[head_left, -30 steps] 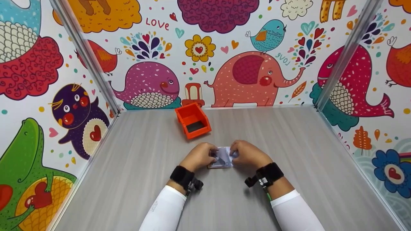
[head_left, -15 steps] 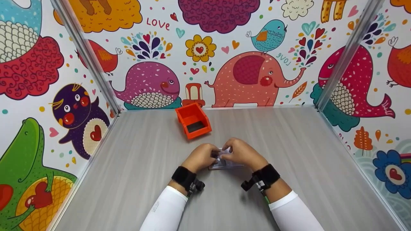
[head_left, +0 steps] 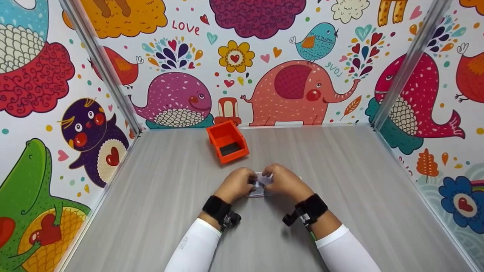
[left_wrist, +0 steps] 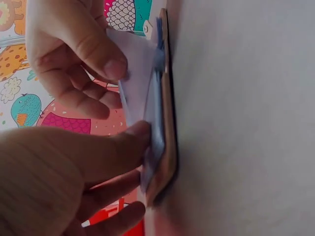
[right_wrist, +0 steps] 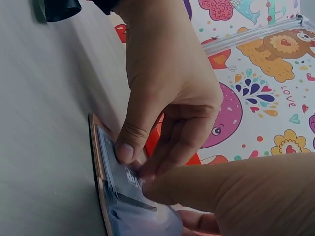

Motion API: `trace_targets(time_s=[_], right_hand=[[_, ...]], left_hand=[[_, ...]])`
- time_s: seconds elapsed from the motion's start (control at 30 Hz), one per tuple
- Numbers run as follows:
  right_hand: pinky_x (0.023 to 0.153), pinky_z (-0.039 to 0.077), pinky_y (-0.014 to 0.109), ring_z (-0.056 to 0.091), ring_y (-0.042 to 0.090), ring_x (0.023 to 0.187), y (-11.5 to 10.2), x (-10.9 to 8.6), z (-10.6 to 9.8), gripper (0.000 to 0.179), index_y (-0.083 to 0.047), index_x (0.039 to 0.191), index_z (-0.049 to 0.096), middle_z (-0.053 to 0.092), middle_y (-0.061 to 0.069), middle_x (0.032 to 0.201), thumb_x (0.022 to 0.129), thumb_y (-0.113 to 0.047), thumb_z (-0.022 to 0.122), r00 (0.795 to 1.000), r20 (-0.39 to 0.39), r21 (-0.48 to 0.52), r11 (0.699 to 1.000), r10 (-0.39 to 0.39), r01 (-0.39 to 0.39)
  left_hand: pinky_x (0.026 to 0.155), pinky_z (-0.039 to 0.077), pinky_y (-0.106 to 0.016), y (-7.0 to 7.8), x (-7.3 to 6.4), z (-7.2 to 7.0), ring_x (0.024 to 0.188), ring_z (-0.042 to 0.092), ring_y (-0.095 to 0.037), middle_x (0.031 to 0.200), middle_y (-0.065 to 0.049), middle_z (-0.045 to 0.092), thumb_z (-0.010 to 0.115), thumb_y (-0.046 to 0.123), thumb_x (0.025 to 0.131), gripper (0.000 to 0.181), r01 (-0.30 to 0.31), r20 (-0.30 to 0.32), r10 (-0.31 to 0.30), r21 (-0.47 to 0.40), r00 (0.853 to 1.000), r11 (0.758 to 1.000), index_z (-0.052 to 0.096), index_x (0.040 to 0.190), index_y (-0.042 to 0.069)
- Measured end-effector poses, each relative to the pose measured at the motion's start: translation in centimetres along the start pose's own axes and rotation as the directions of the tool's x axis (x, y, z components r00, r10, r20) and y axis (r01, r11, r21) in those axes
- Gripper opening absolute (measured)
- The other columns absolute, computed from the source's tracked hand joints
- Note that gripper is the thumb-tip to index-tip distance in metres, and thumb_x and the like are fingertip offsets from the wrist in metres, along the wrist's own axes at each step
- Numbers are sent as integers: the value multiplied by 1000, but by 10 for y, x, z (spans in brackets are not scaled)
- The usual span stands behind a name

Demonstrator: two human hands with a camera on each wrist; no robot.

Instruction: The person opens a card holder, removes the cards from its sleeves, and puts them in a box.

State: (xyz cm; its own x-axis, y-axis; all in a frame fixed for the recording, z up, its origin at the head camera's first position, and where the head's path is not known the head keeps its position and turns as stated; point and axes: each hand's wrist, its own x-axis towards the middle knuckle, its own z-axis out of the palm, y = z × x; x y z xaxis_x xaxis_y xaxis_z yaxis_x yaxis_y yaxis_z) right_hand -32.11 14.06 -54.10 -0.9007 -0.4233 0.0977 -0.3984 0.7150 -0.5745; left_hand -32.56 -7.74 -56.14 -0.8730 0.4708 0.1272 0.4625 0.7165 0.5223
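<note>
— Principal item, and its place?
— One brown-edged card holder point(left_wrist: 168, 113), set on the grey table point(head_left: 170, 170), on the near side of the orange bin point(head_left: 224, 132).
— State of grip?
— The card holder is grasped at its left side by the left hand point(head_left: 238, 184), a dark card point(right_wrist: 122, 172) being seen beneath the thumb; a translucent plastic leaf point(left_wrist: 138, 59) is pinched by the right hand point(head_left: 286, 182).
</note>
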Motion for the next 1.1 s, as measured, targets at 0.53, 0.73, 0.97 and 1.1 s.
trace_targets(time_s=[0.53, 0.73, 0.97, 1.1], right_hand=[[73, 58, 38, 67, 24, 87, 13, 0, -7, 50, 3, 134, 75, 77, 12, 99, 84, 5, 74, 965, -107, -2, 970, 240, -241], [45, 50, 32, 66, 23, 66, 21, -1, -9, 64, 0, 148, 65, 74, 19, 109, 85, 9, 72, 947, -31, 61, 947, 319, -317], [51, 55, 33, 72, 28, 77, 23, -3, -8, 66, 0, 146, 66, 74, 24, 121, 82, 9, 76, 945, -32, 34, 945, 326, -325], [73, 62, 38, 69, 31, 102, 19, -3, -6, 51, 2, 132, 74, 73, 19, 123, 82, 6, 79, 963, -89, -42, 965, 253, -257]], left_hand=[[92, 61, -41, 1, 0, -1, 92, 68, -19, 103, -8, 82, 90, 5, 89, 17, 14, 20, -15, 26, 1000, 1000, 86, 106, 7], [95, 61, -42, 2, 1, 0, 94, 67, -18, 106, -7, 82, 90, 6, 91, 18, 39, 32, -40, 17, 999, 999, 87, 109, 7], [95, 61, -42, 4, 0, 0, 94, 67, -18, 106, -7, 82, 90, 6, 93, 18, 49, 40, -50, 16, 998, 999, 87, 110, 8], [95, 62, -41, 3, 0, 1, 94, 67, -17, 106, -5, 81, 90, 7, 93, 19, 48, 47, -48, 14, 998, 999, 87, 112, 8]])
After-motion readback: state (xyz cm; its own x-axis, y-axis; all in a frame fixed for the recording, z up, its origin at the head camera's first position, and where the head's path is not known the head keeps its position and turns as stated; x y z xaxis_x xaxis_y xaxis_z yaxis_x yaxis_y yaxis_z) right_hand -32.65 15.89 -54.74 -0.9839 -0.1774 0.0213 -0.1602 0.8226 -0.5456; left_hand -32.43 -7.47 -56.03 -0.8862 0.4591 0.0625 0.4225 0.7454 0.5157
